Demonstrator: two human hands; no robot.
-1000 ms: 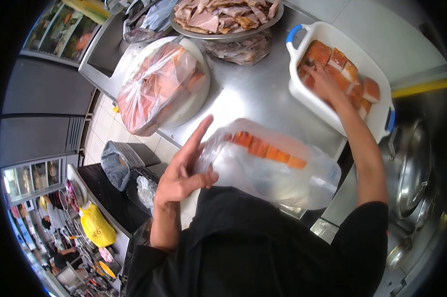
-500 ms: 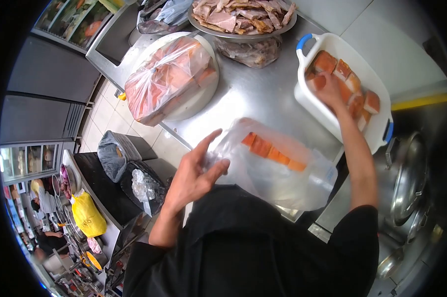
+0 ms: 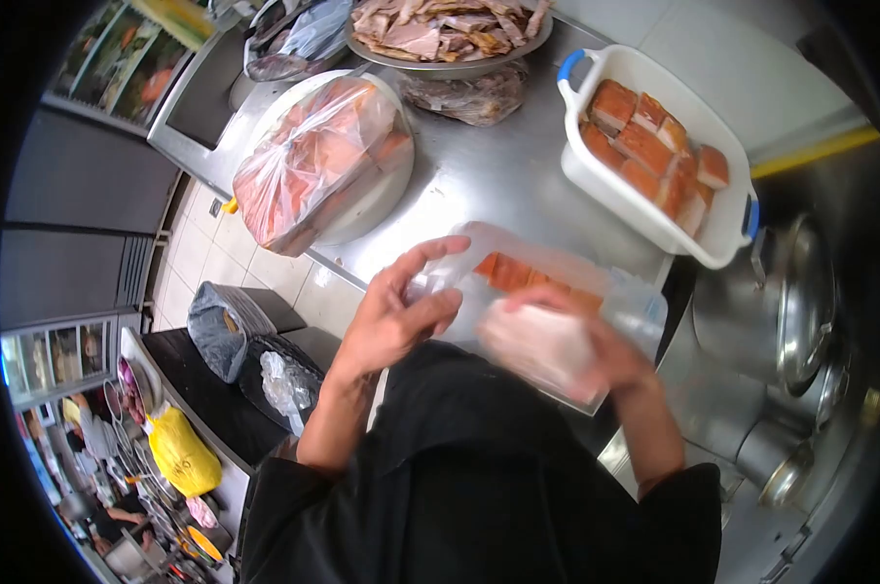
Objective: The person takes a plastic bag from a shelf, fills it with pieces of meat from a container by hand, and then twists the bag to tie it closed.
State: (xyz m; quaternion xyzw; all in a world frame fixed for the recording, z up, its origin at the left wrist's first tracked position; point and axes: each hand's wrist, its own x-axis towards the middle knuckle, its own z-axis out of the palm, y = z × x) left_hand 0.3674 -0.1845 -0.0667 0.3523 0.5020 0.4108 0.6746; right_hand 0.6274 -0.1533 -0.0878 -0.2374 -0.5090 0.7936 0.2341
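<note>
My left hand [image 3: 401, 316] grips the edge of a clear plastic bag [image 3: 581, 263], thumb and fingers curled round the film. Inside the bag lies a row of orange-brown meat pieces [image 3: 518, 275]. My right hand [image 3: 620, 360] holds a thick piece of pork belly [image 3: 537, 341], its pale side showing, over the near part of the bag. Motion blurs this hand and the piece. To the right stands a white tub [image 3: 581, 170] with blue handles, with several similar brown-skinned blocks [image 3: 644, 146] in it.
On the steel table [image 3: 489, 185], a tied bag of meat [image 3: 313, 156] rests on a round white container. Behind are a metal bowl [image 3: 450, 68] of sliced meat and a dark wrapped bundle [image 3: 469, 92]. Large steel pots [image 3: 751, 321] stand right, bins [image 3: 226, 326] left. Other people are at far left.
My right hand has come out of the white tub and moved down-left to the bag, carrying a piece of pork belly. My left hand stays at the bag's edge.
</note>
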